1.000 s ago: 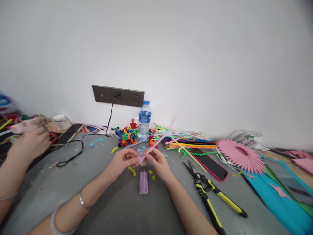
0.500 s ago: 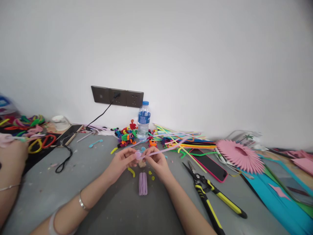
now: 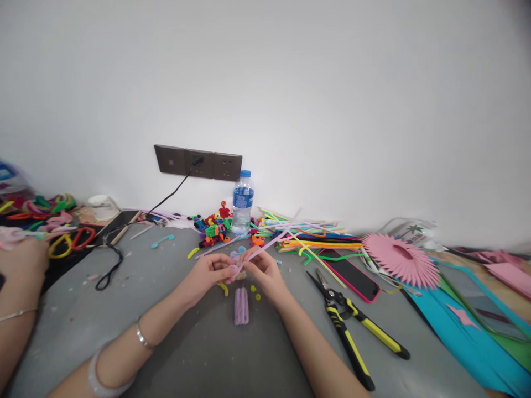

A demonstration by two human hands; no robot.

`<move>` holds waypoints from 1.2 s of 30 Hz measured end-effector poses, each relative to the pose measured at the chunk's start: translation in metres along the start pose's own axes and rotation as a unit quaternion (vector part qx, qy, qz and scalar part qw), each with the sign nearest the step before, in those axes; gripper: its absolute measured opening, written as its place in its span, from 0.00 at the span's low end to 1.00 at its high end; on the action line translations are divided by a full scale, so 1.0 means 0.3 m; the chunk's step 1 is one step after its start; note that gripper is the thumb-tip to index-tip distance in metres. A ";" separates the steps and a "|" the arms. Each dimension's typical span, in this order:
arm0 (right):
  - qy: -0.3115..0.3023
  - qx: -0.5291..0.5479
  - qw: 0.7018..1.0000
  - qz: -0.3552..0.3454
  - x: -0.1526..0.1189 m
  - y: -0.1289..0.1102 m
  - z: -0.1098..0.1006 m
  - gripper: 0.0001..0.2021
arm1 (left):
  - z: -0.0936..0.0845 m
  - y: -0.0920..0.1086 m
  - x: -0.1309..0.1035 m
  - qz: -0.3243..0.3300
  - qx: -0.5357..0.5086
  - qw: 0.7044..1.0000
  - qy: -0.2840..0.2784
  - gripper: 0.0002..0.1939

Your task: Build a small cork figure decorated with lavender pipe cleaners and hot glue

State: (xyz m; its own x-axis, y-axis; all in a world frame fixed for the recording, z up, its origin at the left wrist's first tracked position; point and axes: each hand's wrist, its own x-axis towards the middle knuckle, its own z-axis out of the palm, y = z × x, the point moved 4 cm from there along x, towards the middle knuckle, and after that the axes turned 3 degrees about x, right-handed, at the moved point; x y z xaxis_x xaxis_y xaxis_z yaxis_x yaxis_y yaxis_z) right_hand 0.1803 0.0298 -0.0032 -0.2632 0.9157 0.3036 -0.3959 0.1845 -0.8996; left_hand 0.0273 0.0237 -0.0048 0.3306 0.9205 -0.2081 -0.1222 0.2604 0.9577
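My left hand [image 3: 211, 275] pinches the coiled end of a light purple pipe cleaner [image 3: 271, 241]. The fingers of my right hand [image 3: 262, 272] are closed on the same strand beside the coil, and its free length points up and to the right. Just beyond my fingers lies a light blue looped piece [image 3: 238, 252]. Below my hands, a bundle of folded purple pipe cleaners [image 3: 241, 306] rests on the grey table [image 3: 199, 354]. Small yellow bits [image 3: 258, 297] and a curved yellow piece [image 3: 224, 289] lie close by. A tan piece under my fingers is mostly hidden.
Yellow-and-black pruning shears [image 3: 344, 315] and a phone [image 3: 352, 276] lie to the right, near a pink pleated paper ring [image 3: 400, 260]. A water bottle [image 3: 243, 203] stands by the wall among colourful pipe cleaners [image 3: 319, 237]. Another person's hand [image 3: 22, 271] is at far left.
The purple strand's free end has swung upward, from slanting low to the right to a steeper angle. My hands stay together at the coil; the view has shifted slightly.
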 end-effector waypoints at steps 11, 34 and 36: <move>-0.012 -0.002 0.999 0.051 -0.003 0.038 -0.007 0.13 | -0.001 -0.008 0.003 0.029 0.064 0.997 -0.026 0.27; -0.134 -0.095 0.953 0.255 -0.036 0.006 -0.014 0.19 | 0.025 -0.054 0.004 0.038 0.108 0.987 -0.112 0.24; -0.131 -0.098 0.949 0.271 -0.040 0.006 -0.016 0.20 | 0.025 -0.052 0.005 0.039 0.118 0.986 -0.112 0.26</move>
State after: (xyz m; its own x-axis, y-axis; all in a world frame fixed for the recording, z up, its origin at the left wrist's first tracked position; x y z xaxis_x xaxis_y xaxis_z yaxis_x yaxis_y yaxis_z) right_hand 0.1870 0.0210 -0.0099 -0.6005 0.7801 -0.1754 0.0235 -0.2021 -0.9791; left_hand 0.0367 0.0187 -0.0185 0.5299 0.8411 -0.1085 0.0574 0.0921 0.9941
